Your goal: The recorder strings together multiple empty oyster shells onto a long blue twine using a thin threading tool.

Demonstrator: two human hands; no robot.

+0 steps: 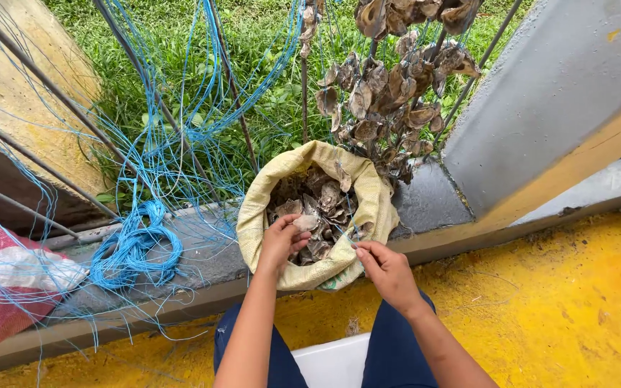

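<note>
The left hand (282, 241) grips one flat grey shell (303, 223) over the open mouth of the tan sack (267, 194). The sack stands on the concrete ledge (203, 251), filled with more shells. The right hand (386, 269) pinches a thin blue string (350, 215) (fingertips closed on it) at the sack's rim. A coil of blue string (134, 248) lies left of the sack. Strung shells (397, 86) hang above.

Hanging shell cluster (397, 79) cut by top edge; sack (368, 201) bottom hidden

Both hands (336, 255) forward, fingers pinched
</note>
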